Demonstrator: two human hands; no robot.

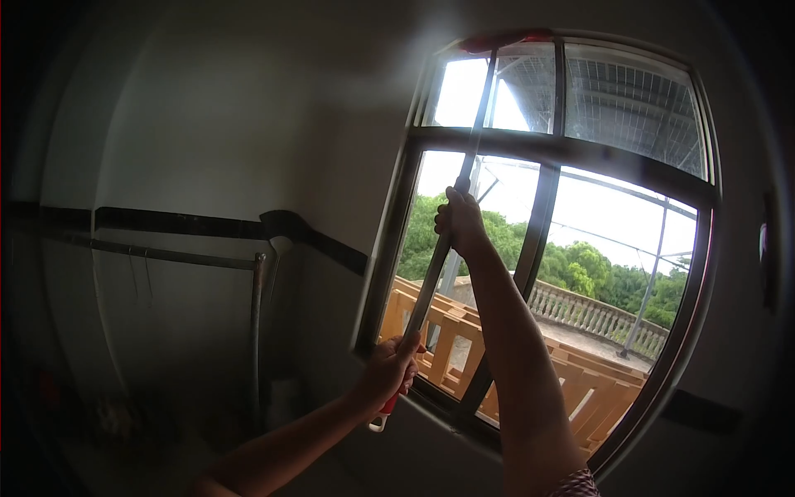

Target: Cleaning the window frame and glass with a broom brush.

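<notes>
A long metal pole (430, 289) slants up across the window (540, 205). My left hand (392, 369) is closed around its lower end, just above a red grip with a white hanging loop (377, 425). Higher up, level with the lower panes, my right hand (460, 218) grips the same pole near a dark joint. At the pole's far end a red head (506, 41) lies along the top edge of the upper left pane; whether it touches the glass or the frame I cannot tell.
To the left stands a metal rail (180, 253) with thin wire hooks, before a wall with a dark band (180, 222). Through the glass show wooden pallets (577, 385), a stone balustrade (574, 307), metal posts and green trees. The lower left is very dark.
</notes>
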